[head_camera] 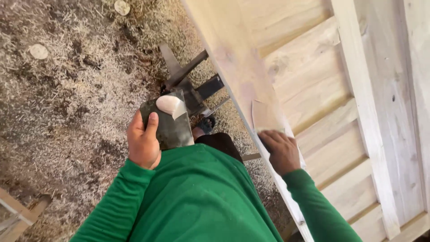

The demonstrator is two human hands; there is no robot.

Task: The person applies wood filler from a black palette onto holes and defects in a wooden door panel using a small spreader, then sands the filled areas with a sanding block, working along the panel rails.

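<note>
My left hand [142,143] grips a dark flat plate [172,130], thumb on top. A dab of pale filler [168,104] sits on the plate's far end. My right hand [281,151] presses a thin, pale, flat piece [264,115], either a blade or a sheet, against the long edge of a pale wooden panelled door [313,80]. The door lies flat at waist height on my right. Both arms wear green sleeves.
A dark metal stand [190,85] shows beneath the door's edge, with my sandalled foot [205,126] beside it. Sawdust and shavings [71,103] cover the ground. Two small round wood offcuts [38,51] lie in them. A wooden frame [18,215] pokes in at bottom left.
</note>
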